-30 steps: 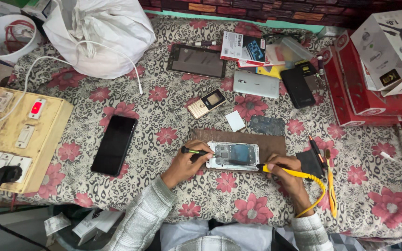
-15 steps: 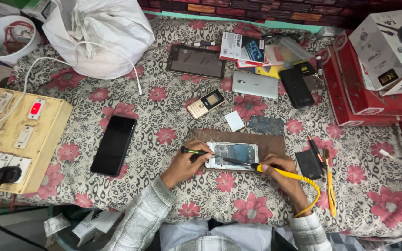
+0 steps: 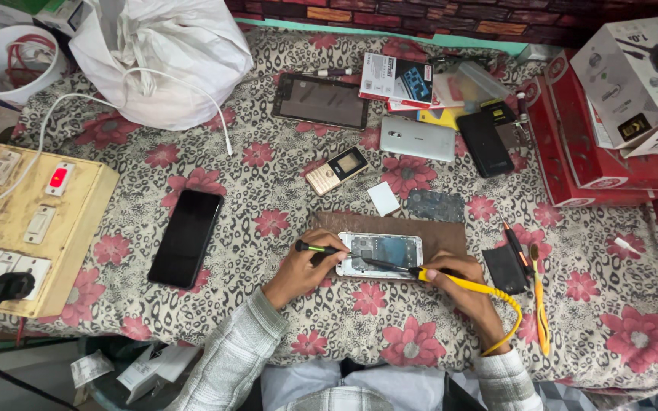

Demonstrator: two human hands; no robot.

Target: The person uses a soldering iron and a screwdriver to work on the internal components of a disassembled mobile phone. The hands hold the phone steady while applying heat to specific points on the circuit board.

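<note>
An opened phone [image 3: 381,253] with its back removed lies on a brown board [image 3: 436,232] near the table's front edge. My left hand [image 3: 304,270] grips a thin green-and-black tool [image 3: 315,247] whose tip points at the phone's left end. My right hand [image 3: 458,285] grips a yellow-handled soldering iron [image 3: 451,280]; its dark tip reaches across the phone's lower edge. The iron's yellow cord [image 3: 513,320] loops down past my right wrist.
A black phone [image 3: 186,237] lies left; a wooden switchboard [image 3: 20,221] with a red lit switch at far left. Behind are a gold keypad phone [image 3: 336,170], tablet [image 3: 321,100], silver phone [image 3: 418,138], white bag [image 3: 165,53], red boxes [image 3: 573,144]. Tools [image 3: 527,262] lie right.
The soldering iron's tip has slid left across the phone's lower edge. My left hand with its tool has stayed in place.
</note>
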